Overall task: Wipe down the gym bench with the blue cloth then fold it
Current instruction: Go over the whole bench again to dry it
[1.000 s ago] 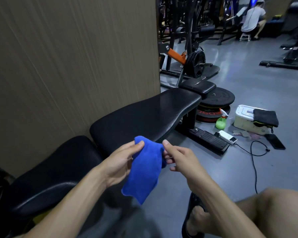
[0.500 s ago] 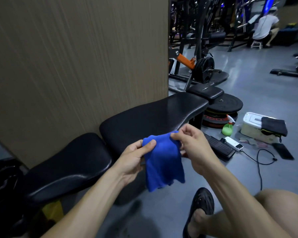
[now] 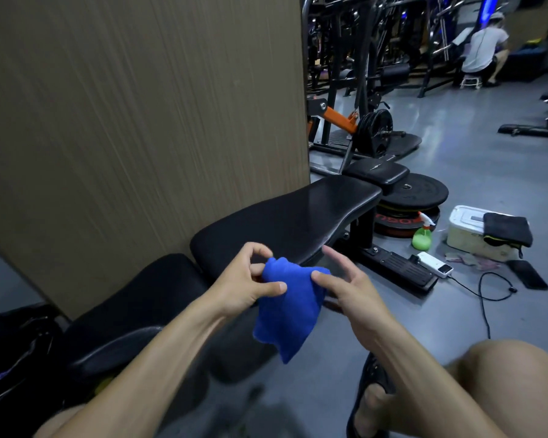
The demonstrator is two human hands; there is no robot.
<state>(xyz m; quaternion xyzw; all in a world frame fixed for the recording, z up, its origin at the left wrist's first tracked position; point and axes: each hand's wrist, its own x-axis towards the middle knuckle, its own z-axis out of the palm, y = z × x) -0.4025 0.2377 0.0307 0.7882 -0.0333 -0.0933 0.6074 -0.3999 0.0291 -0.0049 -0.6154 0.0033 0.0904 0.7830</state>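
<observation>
The blue cloth (image 3: 285, 308) hangs bunched in the air just in front of the black gym bench (image 3: 291, 219), which runs along the brown wall. My left hand (image 3: 247, 281) pinches the cloth's upper left part between thumb and fingers. My right hand (image 3: 345, 287) is at the cloth's upper right edge, thumb pressed on the fabric and the index finger stretched out; its other fingers are hidden behind the cloth. The bench's lower seat pad (image 3: 133, 311) lies below my left forearm.
On the grey floor right of the bench are stacked weight plates (image 3: 412, 197), a green spray bottle (image 3: 422, 237), a white box (image 3: 469, 232) with a dark cloth on it, a power strip (image 3: 434, 264) with a cable and a phone (image 3: 527, 274). My foot (image 3: 372, 396) is below. A person crouches far back.
My right hand has come off the cloth's top and moved to its right edge with fingers spread. The cloth is more bunched and hangs lower. My left hand now grips higher on it.
</observation>
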